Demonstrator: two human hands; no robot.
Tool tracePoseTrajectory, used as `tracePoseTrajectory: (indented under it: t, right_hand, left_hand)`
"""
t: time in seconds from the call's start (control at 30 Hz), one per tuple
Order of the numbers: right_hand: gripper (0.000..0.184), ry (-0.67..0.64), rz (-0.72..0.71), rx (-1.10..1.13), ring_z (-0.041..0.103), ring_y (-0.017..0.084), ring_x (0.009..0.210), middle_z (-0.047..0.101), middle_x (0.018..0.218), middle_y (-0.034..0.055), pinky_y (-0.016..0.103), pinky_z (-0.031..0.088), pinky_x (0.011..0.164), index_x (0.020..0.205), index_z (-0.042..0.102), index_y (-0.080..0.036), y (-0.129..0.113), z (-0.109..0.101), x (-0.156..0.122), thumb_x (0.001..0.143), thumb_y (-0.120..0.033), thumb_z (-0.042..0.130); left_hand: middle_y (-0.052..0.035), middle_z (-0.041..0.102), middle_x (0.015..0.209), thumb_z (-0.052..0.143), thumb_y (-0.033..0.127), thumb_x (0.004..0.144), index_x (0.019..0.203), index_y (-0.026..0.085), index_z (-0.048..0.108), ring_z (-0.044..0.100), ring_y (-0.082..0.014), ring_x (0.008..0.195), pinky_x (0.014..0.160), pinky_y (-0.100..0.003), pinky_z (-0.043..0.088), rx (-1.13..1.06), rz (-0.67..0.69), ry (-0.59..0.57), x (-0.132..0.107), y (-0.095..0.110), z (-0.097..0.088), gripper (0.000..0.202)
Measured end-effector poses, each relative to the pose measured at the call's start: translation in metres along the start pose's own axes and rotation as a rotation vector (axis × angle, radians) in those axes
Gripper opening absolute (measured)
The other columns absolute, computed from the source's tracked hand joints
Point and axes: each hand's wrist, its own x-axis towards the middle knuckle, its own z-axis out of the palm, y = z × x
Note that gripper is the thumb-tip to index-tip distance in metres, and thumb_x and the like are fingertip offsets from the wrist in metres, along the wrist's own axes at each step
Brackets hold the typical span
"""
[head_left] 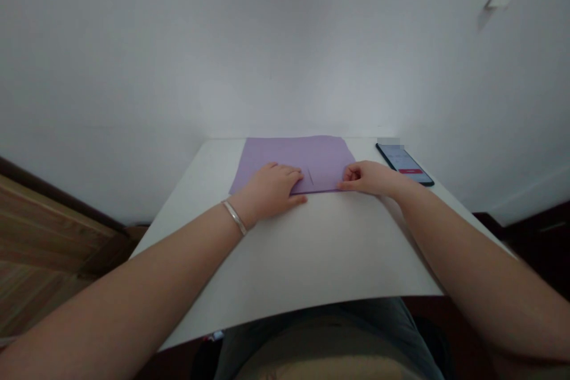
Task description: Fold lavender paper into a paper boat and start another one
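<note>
A sheet of purple paper (pixel 294 157) lies flat on the white table (pixel 312 249), near its far edge. My left hand (pixel 271 189) rests palm down on the paper's near left part, fingers together and stretched flat. A silver bracelet (pixel 234 217) circles that wrist. My right hand (pixel 367 178) sits at the paper's near right corner, fingers curled in and pinching the paper's edge. A short thin line shows on the paper between the two hands.
A dark phone (pixel 404 164) with a lit screen lies at the table's far right, close to my right hand. A white wall rises right behind the table. Wooden flooring shows at the left; my lap is below the table's front edge.
</note>
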Motion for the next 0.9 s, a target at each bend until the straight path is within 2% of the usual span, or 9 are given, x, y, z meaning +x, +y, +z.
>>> tracePoseTrajectory:
  t: [0.13, 0.23, 0.4, 0.5, 0.6, 0.7, 0.83, 0.9]
  right_hand:
    - [0.029, 0.121, -0.112, -0.092, 0.055, 0.016, 0.067, 0.065, 0.077, 0.0020, 0.027, 0.036, 0.057, 0.079, 0.064, -0.021, -0.015, 0.000, -0.004, 0.069, -0.048, 0.069]
    - [0.030, 0.216, -0.161, -0.072, 0.057, 0.018, 0.074, 0.068, 0.086, 0.0051, 0.028, 0.040, 0.063, 0.083, 0.066, -0.020, -0.022, 0.003, -0.007, 0.070, -0.047, 0.069]
    - [0.037, 0.319, -0.121, 0.349, 0.062, 0.018, 0.078, 0.070, 0.090, 0.0059, 0.030, 0.046, 0.069, 0.106, 0.062, -0.018, -0.031, 0.009, -0.009, 0.076, -0.040, 0.066]
    - [0.039, 0.291, -0.114, 0.538, 0.064, 0.018, 0.082, 0.070, 0.097, 0.0085, 0.031, 0.049, 0.071, 0.113, 0.058, -0.016, -0.037, 0.015, -0.007, 0.079, -0.035, 0.065]
    - [0.053, 0.263, -0.158, 0.619, 0.065, 0.019, 0.088, 0.069, 0.107, 0.0111, 0.033, 0.050, 0.075, 0.125, 0.050, -0.016, -0.042, 0.025, -0.003, 0.077, -0.034, 0.067]
    - [0.062, 0.257, -0.222, 0.623, 0.065, 0.019, 0.092, 0.068, 0.110, 0.0106, 0.035, 0.052, 0.078, 0.132, 0.045, -0.019, -0.043, 0.033, 0.000, 0.077, -0.036, 0.068]
    - [0.059, 0.239, -0.274, 0.634, 0.065, 0.019, 0.094, 0.067, 0.112, 0.0094, 0.036, 0.053, 0.083, 0.132, 0.047, -0.021, -0.043, 0.037, 0.001, 0.079, -0.035, 0.066]
    - [0.056, 0.235, -0.283, 0.655, 0.065, 0.020, 0.096, 0.067, 0.113, 0.0088, 0.037, 0.053, 0.084, 0.132, 0.049, -0.022, -0.044, 0.037, 0.000, 0.080, -0.034, 0.065]
  left_hand:
    - [-0.0112, 0.069, 0.100, 0.050, 0.038, 0.091, 0.101, 0.015, 0.064, 0.063, -0.0261, 0.094, 0.082, -0.038, 0.043, 0.123, 0.007, 0.107, 0.000, 0.014, -0.007, 0.029]
    - [-0.0104, 0.070, 0.087, 0.045, 0.033, 0.093, 0.092, 0.015, 0.065, 0.065, -0.0254, 0.084, 0.076, -0.038, 0.043, 0.152, -0.009, 0.150, 0.001, 0.014, -0.007, 0.027]
    - [-0.0112, 0.069, 0.072, 0.038, 0.030, 0.094, 0.084, 0.014, 0.067, 0.065, -0.0241, 0.069, 0.073, -0.039, 0.042, 0.169, -0.115, 0.201, 0.002, 0.011, -0.010, 0.035]
    - [-0.0105, 0.068, 0.070, 0.039, 0.030, 0.093, 0.082, 0.014, 0.067, 0.064, -0.0226, 0.066, 0.071, -0.037, 0.042, 0.131, -0.160, 0.219, 0.002, 0.014, -0.014, 0.034]
    - [-0.0071, 0.066, 0.068, 0.041, 0.033, 0.092, 0.081, 0.017, 0.066, 0.061, -0.0202, 0.061, 0.062, -0.033, 0.042, 0.006, -0.196, 0.213, 0.001, 0.018, -0.015, 0.031]
    - [-0.0051, 0.064, 0.077, 0.045, 0.031, 0.090, 0.081, 0.018, 0.064, 0.059, -0.0166, 0.064, 0.062, -0.029, 0.044, -0.205, -0.173, 0.221, 0.001, 0.020, -0.012, 0.025]
    - [-0.0081, 0.061, 0.106, 0.051, 0.030, 0.088, 0.089, 0.018, 0.062, 0.060, -0.0188, 0.094, 0.086, -0.032, 0.048, -0.457, -0.089, 0.315, 0.004, 0.019, -0.005, 0.017]
    - [-0.0075, 0.063, 0.106, 0.052, 0.032, 0.088, 0.092, 0.018, 0.059, 0.059, -0.0204, 0.100, 0.091, -0.035, 0.047, -0.557, -0.071, 0.296, 0.005, 0.017, -0.002, 0.016]
